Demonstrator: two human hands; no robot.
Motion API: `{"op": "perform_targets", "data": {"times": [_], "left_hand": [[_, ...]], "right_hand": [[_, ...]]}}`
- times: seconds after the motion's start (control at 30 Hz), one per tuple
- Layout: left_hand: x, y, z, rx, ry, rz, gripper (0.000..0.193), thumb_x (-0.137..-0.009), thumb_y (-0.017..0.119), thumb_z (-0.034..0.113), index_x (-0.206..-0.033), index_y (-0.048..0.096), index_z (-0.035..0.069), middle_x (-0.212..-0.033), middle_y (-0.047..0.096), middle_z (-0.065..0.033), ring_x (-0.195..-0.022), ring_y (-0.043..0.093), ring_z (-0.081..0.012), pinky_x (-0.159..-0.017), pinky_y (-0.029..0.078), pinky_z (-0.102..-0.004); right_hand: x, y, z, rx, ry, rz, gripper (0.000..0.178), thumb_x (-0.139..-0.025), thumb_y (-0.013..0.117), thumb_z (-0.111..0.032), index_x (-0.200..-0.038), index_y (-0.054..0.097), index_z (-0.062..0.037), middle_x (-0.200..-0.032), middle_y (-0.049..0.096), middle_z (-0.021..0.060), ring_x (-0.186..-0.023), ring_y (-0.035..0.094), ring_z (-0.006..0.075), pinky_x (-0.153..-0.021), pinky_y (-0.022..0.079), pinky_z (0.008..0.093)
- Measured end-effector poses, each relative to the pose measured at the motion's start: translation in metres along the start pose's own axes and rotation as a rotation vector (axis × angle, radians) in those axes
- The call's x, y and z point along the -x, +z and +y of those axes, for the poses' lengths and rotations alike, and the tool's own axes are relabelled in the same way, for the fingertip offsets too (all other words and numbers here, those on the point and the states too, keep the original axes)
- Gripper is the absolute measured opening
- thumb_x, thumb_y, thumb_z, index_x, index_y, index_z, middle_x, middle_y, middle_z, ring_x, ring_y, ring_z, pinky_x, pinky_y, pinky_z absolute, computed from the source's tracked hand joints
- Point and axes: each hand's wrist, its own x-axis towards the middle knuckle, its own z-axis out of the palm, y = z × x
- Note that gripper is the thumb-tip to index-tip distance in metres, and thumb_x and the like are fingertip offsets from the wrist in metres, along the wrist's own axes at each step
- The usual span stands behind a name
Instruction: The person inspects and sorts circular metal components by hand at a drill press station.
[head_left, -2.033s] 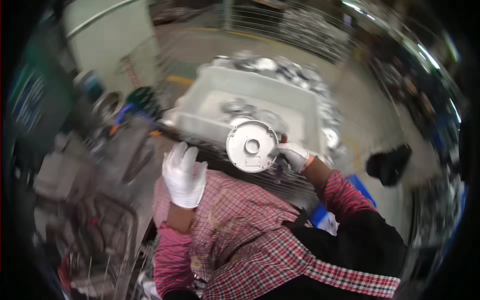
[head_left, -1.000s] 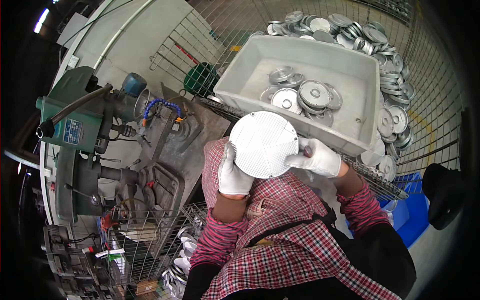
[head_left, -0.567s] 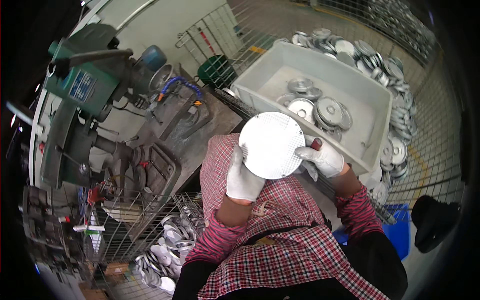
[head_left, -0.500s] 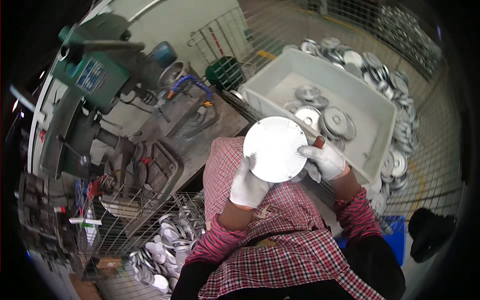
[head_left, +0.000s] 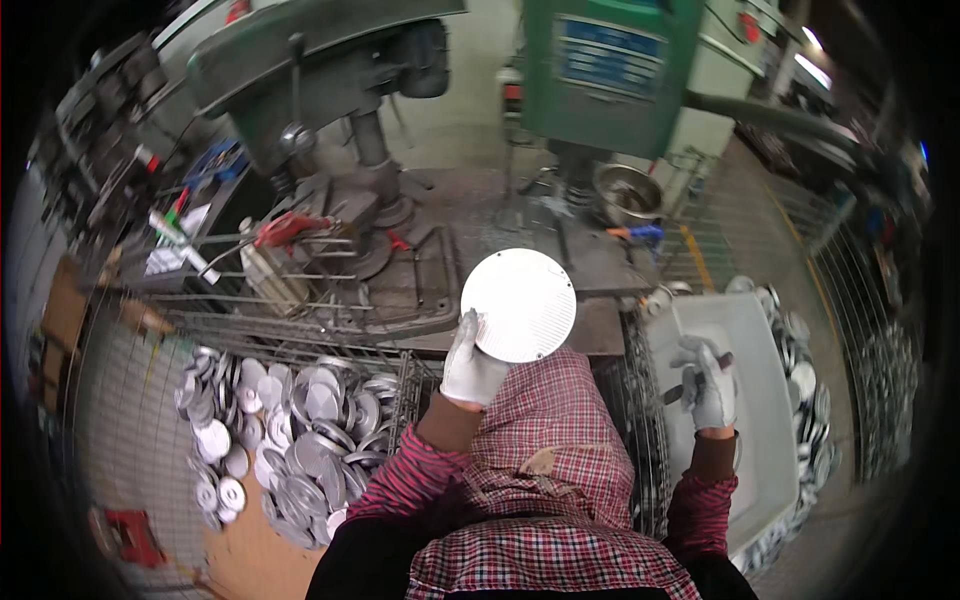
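A round, shiny metal disc [head_left: 520,305] with fine ridges and small holes near its rim is held up in front of me. My left hand [head_left: 473,370], in a white glove, grips the disc at its lower left edge, with the thumb on its face. Off to the right, my gloved right hand [head_left: 712,385] is closed around a short hand tool [head_left: 674,395] with a dark brownish handle; its working end is hard to make out. That hand is over the pale plastic bin [head_left: 775,470], apart from the disc.
At the left, a wire basket [head_left: 400,400] holds many metal discs [head_left: 325,400]. More discs lie beyond the bin at right. Ahead stand a green drill press [head_left: 610,70], its metal worktable [head_left: 470,200], a metal bowl [head_left: 628,193] and a red-handled tool [head_left: 290,228].
My view has swung left toward the machines and left basket. My right hand has let go of the disc and moved right with the tool; my left hand still holds the disc.
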Motion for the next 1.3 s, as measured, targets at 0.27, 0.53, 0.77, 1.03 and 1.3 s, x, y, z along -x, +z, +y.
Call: {"op": "perform_targets", "data": {"times": [0.27, 0.53, 0.77, 1.03, 1.3], "left_hand": [[-0.03, -0.012, 0.045, 0.047, -0.019, 0.071, 0.086, -0.082, 0.033, 0.074, -0.138, 0.035, 0.009, -0.138, 0.041, -0.0127, -0.125, 0.042, -0.0318, -0.102, 0.035, -0.0478], [-0.038, -0.009, 0.075, 0.082, -0.028, 0.159, 0.088, -0.081, 0.033, 0.075, -0.135, 0.04, 0.006, -0.136, 0.044, -0.0146, -0.123, 0.044, -0.0332, -0.101, 0.037, -0.0478], [-0.037, -0.022, 0.095, 0.029, -0.105, 0.224, 0.084, -0.084, 0.038, 0.07, -0.133, 0.042, 0.002, -0.132, 0.047, -0.0186, -0.119, 0.049, -0.0341, -0.099, 0.041, -0.0475], [-0.035, -0.024, 0.112, -0.035, -0.141, 0.207, 0.074, -0.088, 0.044, 0.06, -0.136, 0.038, 0.004, -0.129, 0.05, -0.0165, -0.116, 0.052, -0.0294, -0.093, 0.045, -0.0444], [-0.043, -0.029, 0.107, -0.256, 0.06, 0.168, 0.036, -0.094, 0.05, 0.03, -0.123, 0.048, 0.009, -0.117, 0.057, -0.0096, -0.108, 0.056, -0.0249, -0.088, 0.049, -0.0404]], "right_hand": [[-0.076, 0.025, -0.07, -0.429, -0.49, 0.075, 0.027, -0.09, 0.056, -0.021, -0.109, 0.057, -0.0014, -0.092, 0.06, 0.0022, -0.08, 0.052, 0.0078, -0.075, 0.042, 0.022], [-0.23, 0.077, -0.081, -0.14, -0.533, 0.125, 0.019, -0.089, 0.053, -0.021, -0.101, 0.06, -0.0082, -0.071, 0.053, -0.0005, -0.051, 0.046, 0.0033, -0.04, 0.031, 0.0191], [-0.236, 0.055, -0.107, -0.163, -0.407, -0.15, 0.016, -0.088, 0.056, -0.019, -0.098, 0.061, -0.0082, -0.066, 0.055, 0.0003, -0.053, 0.049, 0.0065, -0.043, 0.036, 0.02], [-0.212, 0.059, -0.103, -0.394, -0.418, -0.029, 0.024, -0.09, 0.053, -0.022, -0.104, 0.058, -0.0034, -0.073, 0.054, -0.0009, -0.05, 0.04, 0.0047, -0.039, 0.028, 0.0193], [-0.122, 0.044, -0.096, -0.059, -0.683, 0.223, 0.021, -0.09, 0.051, -0.018, -0.104, 0.059, -0.0031, -0.067, 0.053, 0.003, -0.044, 0.042, 0.0056, -0.036, 0.031, 0.0191]]}}
